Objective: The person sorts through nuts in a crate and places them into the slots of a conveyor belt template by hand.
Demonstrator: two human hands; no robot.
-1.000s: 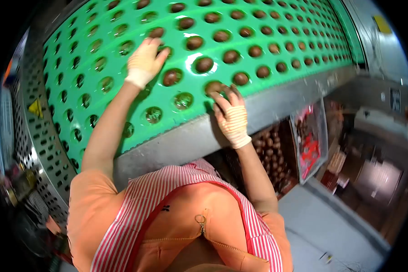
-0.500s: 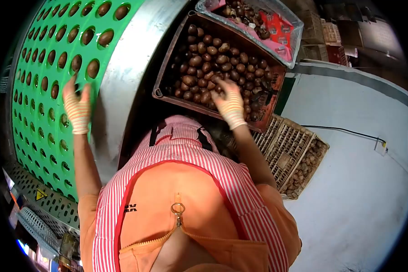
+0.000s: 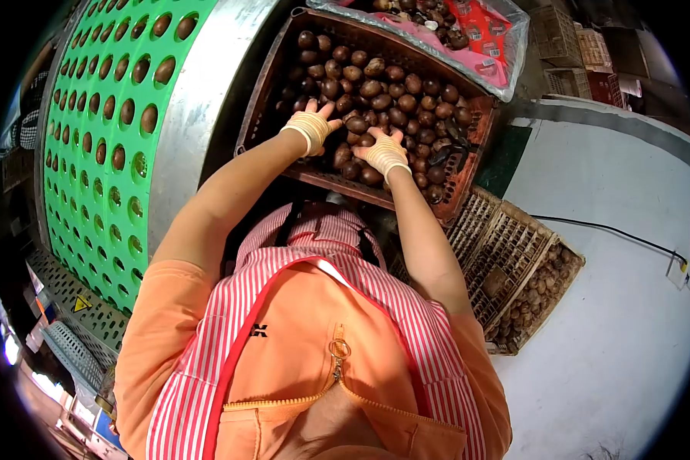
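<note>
Brown, egg-shaped passion fruit (image 3: 397,116) fill a dark red plastic crate (image 3: 345,184) in front of me. My left hand (image 3: 312,127), in a striped glove with bare fingertips, rests among the fruit near the crate's front left. Its visible fingers are apart. Close to its right, my right hand (image 3: 383,152), gloved the same way, touches fruit with its fingers spread. I see no fruit clearly gripped in either hand, though some fingertips are partly hidden. To the left stands a green plate conveyor (image 3: 139,115) with rows of oval holes, its upper rows holding fruit.
A smooth metal guard (image 3: 199,100) separates the conveyor from the crate. Behind it lies a plastic-lined bin (image 3: 506,46) with fruit and red packaging. A beige crate (image 3: 506,268) of brown fruit sits at right, beside a pale surface (image 3: 575,268) with a black cable.
My left hand has moved right, from the conveyor to the fruit in the crate. My right hand stays over the crate, slightly shifted. The camera view has turned a little.
</note>
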